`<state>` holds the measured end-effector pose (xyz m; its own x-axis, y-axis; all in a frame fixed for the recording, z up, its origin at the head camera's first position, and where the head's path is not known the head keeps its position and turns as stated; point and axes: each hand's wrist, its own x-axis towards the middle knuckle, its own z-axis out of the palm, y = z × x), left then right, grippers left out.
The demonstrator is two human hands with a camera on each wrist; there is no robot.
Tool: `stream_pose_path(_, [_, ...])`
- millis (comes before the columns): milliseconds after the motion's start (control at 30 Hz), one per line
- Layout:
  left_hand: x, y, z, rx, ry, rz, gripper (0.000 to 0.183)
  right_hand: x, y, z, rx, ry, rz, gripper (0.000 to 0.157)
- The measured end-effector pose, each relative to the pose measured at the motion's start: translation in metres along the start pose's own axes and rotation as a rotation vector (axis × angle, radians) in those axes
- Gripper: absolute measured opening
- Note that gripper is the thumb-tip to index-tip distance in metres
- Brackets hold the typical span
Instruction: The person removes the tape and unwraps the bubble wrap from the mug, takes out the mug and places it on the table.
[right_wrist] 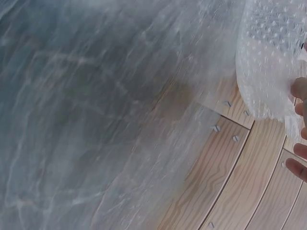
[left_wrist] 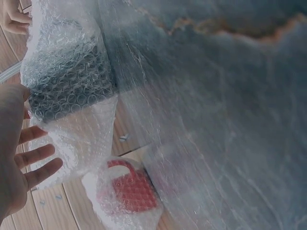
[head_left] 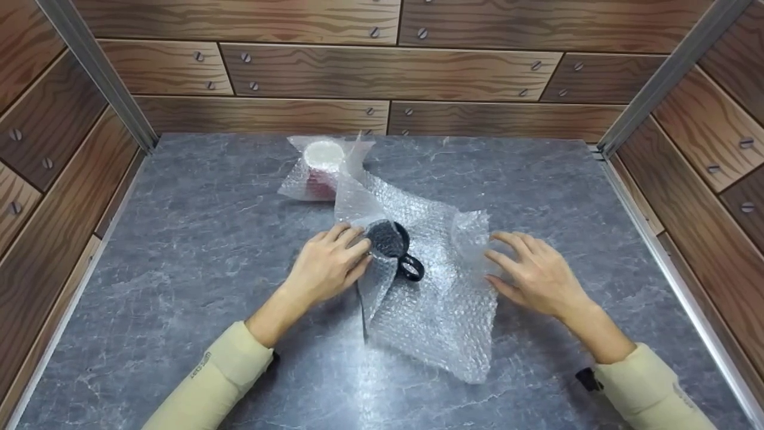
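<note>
A black mug (head_left: 403,237) stands on a sheet of bubble wrap (head_left: 441,322), its handle pointing toward the near right. One flap of the wrap is folded over the mug's left side. My left hand (head_left: 331,263) rests against this flap, and in the left wrist view the fingers (left_wrist: 36,155) spread fairly straight beside the wrapped mug (left_wrist: 72,81). At the sheet's right edge is my right hand (head_left: 534,275), its fingers spread and lightly bent, fingertips right by the raised corner. Nothing shows gripped in the right wrist view, where the fingers (right_wrist: 297,168) are partly cut off.
Behind the sheet, toward the back left, stands a red mug (head_left: 322,182) wrapped in bubble wrap, close to the sheet's far corner. The grey marbled table (head_left: 209,251) is bordered by wood-patterned walls (head_left: 382,71) and metal posts (head_left: 101,77).
</note>
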<state>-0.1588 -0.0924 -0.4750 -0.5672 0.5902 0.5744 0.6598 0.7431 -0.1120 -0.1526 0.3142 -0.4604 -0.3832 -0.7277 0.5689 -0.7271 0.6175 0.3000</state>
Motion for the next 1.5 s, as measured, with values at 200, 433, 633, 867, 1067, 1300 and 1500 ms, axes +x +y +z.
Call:
stream_pose_path(200, [0.000,0.000,0.000,0.003,0.000,-0.004,0.023,-0.004,0.005,0.001,-0.049,-0.002,-0.019,0.047])
stream_pose_path(433, [0.000,0.000,-0.001,-0.003,-0.003,-0.010,0.024,-0.009,0.009,0.002,-0.059,-0.104,-0.040,0.050])
stream_pose_path(633, [0.000,0.000,0.000,-0.004,0.023,-0.002,0.021,-0.013,0.010,0.005,-0.026,-0.173,-0.021,0.053])
stream_pose_path(867, [0.000,0.000,0.000,0.005,0.013,-0.004,0.023,-0.018,0.013,0.010,-0.026,-0.239,0.026,0.057])
stream_pose_path(1067, [0.000,0.000,0.000,-0.001,0.017,-0.003,0.023,-0.026,0.015,0.015,-0.001,-0.315,0.077,0.059])
stream_pose_path(1300, [0.000,0.000,0.001,-0.003,0.011,0.001,0.023,-0.034,0.014,0.021,0.008,-0.398,0.125,0.063])
stream_pose_path(1500, [0.000,0.000,0.001,0.007,0.018,0.004,0.023,-0.036,0.013,0.022,0.028,-0.426,0.154,0.063])
